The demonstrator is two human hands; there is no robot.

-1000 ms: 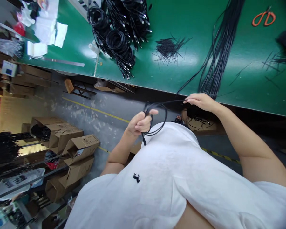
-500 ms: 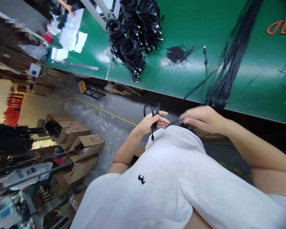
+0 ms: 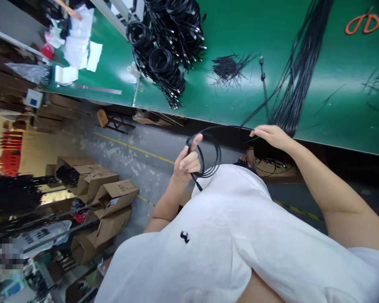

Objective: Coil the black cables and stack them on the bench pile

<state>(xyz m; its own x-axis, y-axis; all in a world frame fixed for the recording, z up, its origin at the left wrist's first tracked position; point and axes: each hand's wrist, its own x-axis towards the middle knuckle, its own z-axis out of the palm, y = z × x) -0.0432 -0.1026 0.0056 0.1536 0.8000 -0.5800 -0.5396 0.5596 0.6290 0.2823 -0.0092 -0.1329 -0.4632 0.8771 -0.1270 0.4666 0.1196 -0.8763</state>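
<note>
My left hand is closed around a partly coiled black cable, its loops hanging to the right of my fingers and a dark plug end pointing down. From the top of the coil the cable arcs across to my right hand, whose fingertips pinch it just off the table's edge. Behind my right hand a long bundle of straight black cables lies on the green table. One cable end with a plug rests left of that bundle.
Several coiled black cables are piled on the table, beside a heap of short black strips. Orange-handled scissors lie at the far right. Another person's hand shows at upper left. Open cardboard boxes stand on the floor to the left.
My right hand has moved right and up toward the table edge, drawing the cable out in an arc. My left hand has turned and closed more around the coil, whose loops now spread wider.
</note>
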